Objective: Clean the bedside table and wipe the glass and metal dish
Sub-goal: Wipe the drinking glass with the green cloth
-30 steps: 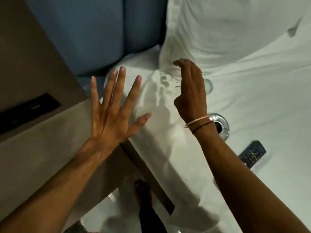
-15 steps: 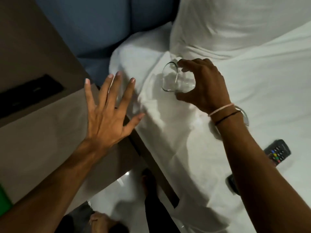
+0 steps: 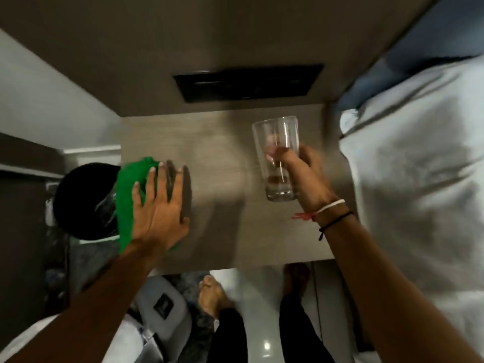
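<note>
The bedside table (image 3: 222, 142) has a pale wood-grain top and fills the middle of the view. My right hand (image 3: 305, 174) grips a clear drinking glass (image 3: 277, 158) and holds it upright just above the table's right side. My left hand (image 3: 159, 208) lies flat with fingers spread on a green cloth (image 3: 128, 192) at the table's left edge. The metal dish is not in view.
A black switch panel (image 3: 248, 82) sits in the wall behind the table. A black bin (image 3: 83, 200) with a liner stands left of the table, partly under the cloth. The white bed (image 3: 419, 179) borders the right edge. My feet (image 3: 212, 294) are below the front edge.
My right hand picked the glass up off the bed and carried it left over the table. My view swung from the bed to the table. My left hand came down onto the green cloth.
</note>
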Available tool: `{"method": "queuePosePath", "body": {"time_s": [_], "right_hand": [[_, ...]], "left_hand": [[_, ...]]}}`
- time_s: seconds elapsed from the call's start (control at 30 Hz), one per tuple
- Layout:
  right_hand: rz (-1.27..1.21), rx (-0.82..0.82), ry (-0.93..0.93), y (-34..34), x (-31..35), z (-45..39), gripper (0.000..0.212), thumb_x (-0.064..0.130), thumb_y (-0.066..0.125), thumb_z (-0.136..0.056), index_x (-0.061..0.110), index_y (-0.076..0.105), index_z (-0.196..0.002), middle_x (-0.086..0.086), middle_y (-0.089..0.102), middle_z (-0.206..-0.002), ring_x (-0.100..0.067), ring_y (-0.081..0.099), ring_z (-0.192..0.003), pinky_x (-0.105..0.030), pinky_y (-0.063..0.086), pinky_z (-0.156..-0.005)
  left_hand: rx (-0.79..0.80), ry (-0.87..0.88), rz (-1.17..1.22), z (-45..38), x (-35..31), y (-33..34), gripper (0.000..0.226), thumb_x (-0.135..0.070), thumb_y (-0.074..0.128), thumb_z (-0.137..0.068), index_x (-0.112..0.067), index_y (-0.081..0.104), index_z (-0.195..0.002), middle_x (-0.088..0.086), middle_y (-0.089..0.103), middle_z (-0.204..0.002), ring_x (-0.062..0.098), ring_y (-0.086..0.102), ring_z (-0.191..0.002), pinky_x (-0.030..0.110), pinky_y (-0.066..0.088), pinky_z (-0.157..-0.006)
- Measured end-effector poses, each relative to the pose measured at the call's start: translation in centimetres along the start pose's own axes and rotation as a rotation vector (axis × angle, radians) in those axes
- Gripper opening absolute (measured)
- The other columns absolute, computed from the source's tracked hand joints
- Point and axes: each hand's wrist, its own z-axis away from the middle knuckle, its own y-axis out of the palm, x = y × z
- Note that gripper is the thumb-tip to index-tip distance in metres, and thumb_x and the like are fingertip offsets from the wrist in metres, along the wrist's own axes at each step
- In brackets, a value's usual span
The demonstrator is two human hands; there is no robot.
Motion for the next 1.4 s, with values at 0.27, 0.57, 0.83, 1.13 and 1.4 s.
{"method": "queuePosePath", "body": {"time_s": [0.27, 0.57, 0.83, 1.13, 1.4], "right_hand": [[-0.422, 0.278, 0.299, 7.7, -6.1, -1.0, 0.041, 0.048, 0.057, -0.084, 0.016, 0.063, -0.11, -0.012, 0.074, -0.093, -0.023, 0.069, -0.07, -0.032, 0.055, -0.066], [-0.525, 0.223, 0.311, 8.5, -6.4, 1.4, 0.069, 0.044, 0.048, -0.091, 0.001, 0.041, -0.144, -0.027, 0.054, -0.122, -0.041, 0.052, -0.108, -0.054, 0.049, -0.096], [-0.65, 0.038, 0.191, 8.4, -4.3, 0.7, 0.061, 0.05, 0.028, -0.104, 0.009, 0.054, -0.14, -0.016, 0.067, -0.13, -0.029, 0.065, -0.12, -0.04, 0.054, -0.101], [-0.576, 0.121, 0.165, 5.9, -6.0, 0.4, 0.072, 0.028, 0.07, -0.082, -0.004, 0.045, -0.143, -0.028, 0.054, -0.141, -0.045, 0.053, -0.128, -0.055, 0.046, -0.106], [-0.772, 0.167, 0.21, 5.8, -6.4, 0.8, 0.051, 0.03, 0.093, -0.052, 0.01, 0.068, -0.091, -0.002, 0.077, -0.075, -0.021, 0.063, -0.081, -0.054, 0.033, -0.116]], "left_hand": [[-0.045, -0.087, 0.197, -1.3, 4.4, 0.8, 0.071, -0.018, 0.062, -0.091, -0.005, 0.029, -0.153, 0.026, 0.037, -0.151, 0.043, 0.04, -0.133, 0.051, 0.038, -0.108], [-0.84, 0.028, 0.92, -0.9, 1.0, -9.2, 0.024, -0.021, 0.06, -0.094, -0.003, 0.071, -0.106, 0.018, 0.064, -0.101, 0.025, 0.06, -0.094, 0.03, 0.049, -0.08], [-0.185, 0.328, 1.196, 3.9, -6.2, -6.7, 0.069, -0.015, 0.054, -0.087, -0.028, 0.037, -0.152, 0.005, 0.01, -0.169, 0.011, 0.026, -0.151, 0.031, 0.034, -0.121], [-0.434, 0.3, 1.262, 2.6, -2.7, -10.1, 0.069, 0.021, 0.05, -0.079, -0.008, 0.052, -0.141, 0.01, 0.067, -0.13, -0.003, 0.068, -0.096, 0.005, 0.052, -0.077], [-0.35, 0.211, 1.212, 3.2, -8.2, -9.5, 0.03, -0.052, 0.065, -0.085, -0.024, 0.075, -0.081, -0.001, 0.055, -0.087, 0.009, 0.056, -0.083, 0.012, 0.04, -0.073]]}}
